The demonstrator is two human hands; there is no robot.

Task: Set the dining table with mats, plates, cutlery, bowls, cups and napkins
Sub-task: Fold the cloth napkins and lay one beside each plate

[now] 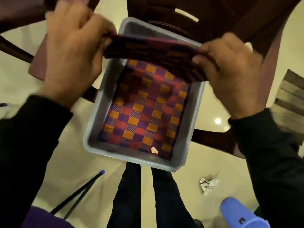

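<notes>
A grey plastic bin (105,102) stands on a dark red chair below me. Checked mats in red, purple and orange lie flat in the bin (144,116). A stack of the same checked mats (148,50) is held above the bin's far end. My left hand (72,53) grips the stack's left end and my right hand (230,69) grips its right end, fingers curled round the edges. A small white tag (154,150) lies on the mats near the bin's front wall.
A dark red chair back (213,17) rises behind the bin. Crumpled paper (208,185) lies on the pale floor at the right. A blue plastic object (240,214) is at the bottom right. Thin black tripod legs (79,193) cross the floor on the left. My legs stand right before the bin.
</notes>
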